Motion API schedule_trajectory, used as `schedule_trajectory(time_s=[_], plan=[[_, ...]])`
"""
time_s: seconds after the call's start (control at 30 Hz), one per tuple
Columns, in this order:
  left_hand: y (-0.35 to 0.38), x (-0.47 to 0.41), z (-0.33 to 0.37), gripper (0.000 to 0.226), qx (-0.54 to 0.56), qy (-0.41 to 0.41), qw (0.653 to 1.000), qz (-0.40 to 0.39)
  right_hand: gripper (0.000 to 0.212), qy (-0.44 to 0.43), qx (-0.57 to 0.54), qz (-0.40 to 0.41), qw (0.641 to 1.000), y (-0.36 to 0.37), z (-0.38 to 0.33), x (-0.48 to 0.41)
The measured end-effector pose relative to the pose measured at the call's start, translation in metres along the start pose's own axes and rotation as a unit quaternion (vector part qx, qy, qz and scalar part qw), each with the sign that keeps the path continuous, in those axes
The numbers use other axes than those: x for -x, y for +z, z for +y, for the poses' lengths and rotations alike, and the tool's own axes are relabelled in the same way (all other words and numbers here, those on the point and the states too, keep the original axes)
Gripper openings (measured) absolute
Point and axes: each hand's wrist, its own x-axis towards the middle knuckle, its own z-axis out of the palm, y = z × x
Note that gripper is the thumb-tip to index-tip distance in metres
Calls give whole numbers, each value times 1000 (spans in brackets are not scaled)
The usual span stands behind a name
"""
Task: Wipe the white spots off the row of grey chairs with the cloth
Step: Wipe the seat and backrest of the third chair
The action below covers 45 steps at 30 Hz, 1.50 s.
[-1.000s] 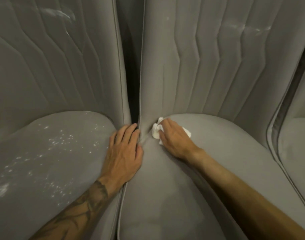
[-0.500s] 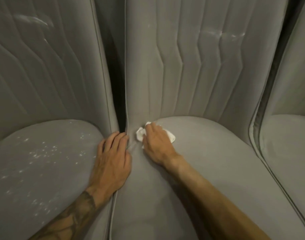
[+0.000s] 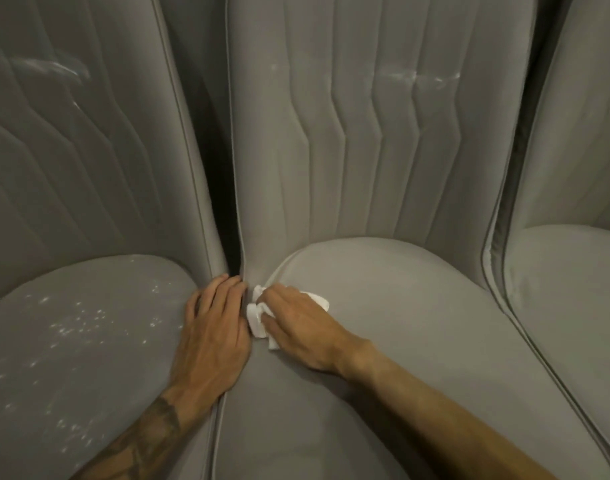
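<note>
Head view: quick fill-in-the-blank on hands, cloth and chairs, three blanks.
1. The white cloth is under the ____ hand.
2. The left hand lies flat and holds ____.
3. Most white spots are on the seat of the ____ chair.

Missing words: right; nothing; left

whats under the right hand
A crumpled white cloth lies under the right hand, pressed on the middle chair's seat. Any spots beneath it are covered.
</note>
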Motion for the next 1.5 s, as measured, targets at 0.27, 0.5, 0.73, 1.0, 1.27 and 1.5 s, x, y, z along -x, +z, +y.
schedule_trajectory(time_s=[0.27, 0.5, 0.73, 1.0, 1.27, 1.5], plan=[[-6, -23, 10, 52, -63, 68, 994, 55, 18, 223, 41, 103, 969, -36, 57, -25], [-28, -119, 37, 55, -90, 128, 967, 202, 16, 199, -52, 309, 929, -83, 55, -60], [-75, -221, 49, 61, -104, 134, 935, 312, 24, 58, 221, 399, 888, -190, 97, -110], [-111, -288, 53, 62, -58, 146, 918, 364, 29, 6, 398, 384, 833, -233, 156, -125], [-101, -294, 50, 65, -71, 154, 908, 383, 34, 21, 412, 401, 818, -307, 166, -130], [-99, -296, 48, 64, -78, 156, 906, 385, 31, 23, 400, 364, 841, -251, 169, -107]])
